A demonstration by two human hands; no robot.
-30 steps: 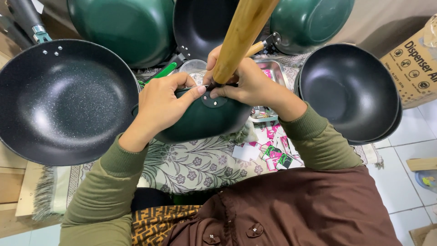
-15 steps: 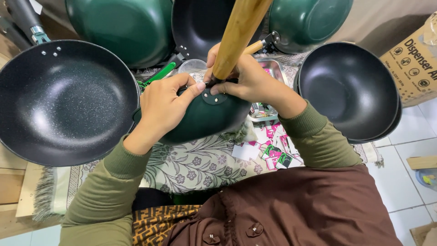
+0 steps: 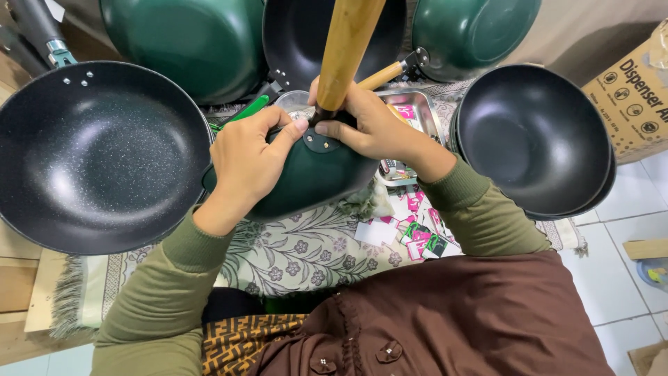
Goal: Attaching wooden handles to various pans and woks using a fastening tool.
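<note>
— Weight first: how does that green pan (image 3: 306, 177) feel?

— Heavy for its size, I judge. It is stiff metal with a smooth enamel outside that looks slippery, so I hold it bottom-up over the patterned cloth (image 3: 292, 254), near the middle of the scene.

— Where is your grip?

— My left hand (image 3: 250, 157) is spread on the pan's rounded back, thumb at the metal bracket (image 3: 321, 141). My right hand (image 3: 369, 125) is clamped around the foot of the wooden handle (image 3: 348, 49), where it meets that bracket.

— Is the wood the best place to hold?

— Likely, since it is dry, rough and gives leverage. The large black pan (image 3: 97, 157) to the left and the stacked black pans (image 3: 536, 139) to the right lie apart from mine.
</note>
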